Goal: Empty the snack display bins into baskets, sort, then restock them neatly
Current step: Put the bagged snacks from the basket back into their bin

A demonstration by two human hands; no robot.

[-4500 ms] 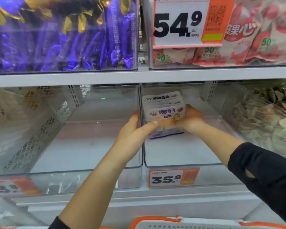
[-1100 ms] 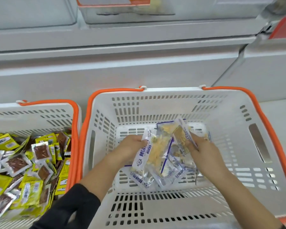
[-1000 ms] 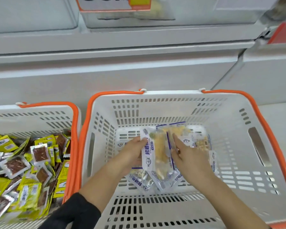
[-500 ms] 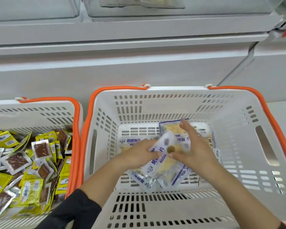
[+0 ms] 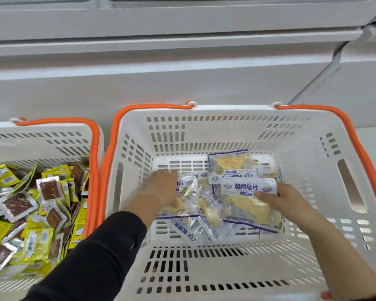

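Observation:
A white basket [image 5: 227,132] with orange handles stands on the floor and holds several clear, blue-trimmed fish-slice packets [image 5: 206,216]. My left hand [image 5: 163,190] lies flat, fingers spread, on the packets at the basket's left side. My right hand [image 5: 288,198] holds the right edge of the top fish-slice packet [image 5: 246,204]. Its thumb lies across the white label, and its fingers are hidden under the edge. Another packet [image 5: 232,165] lies label-down at the back of the basket.
A second white basket [image 5: 42,139] stands to the left, heaped with yellow and silver snack packets [image 5: 39,216]. The grey base of the shelf unit [image 5: 182,72] rises right behind both baskets. Bare floor [image 5: 373,144] shows at the right.
Earlier I held a stack of packets in the display bin. Since half a second ago my left hand has let go and spread flat, and my right hand has laid a packet face-up on the pile.

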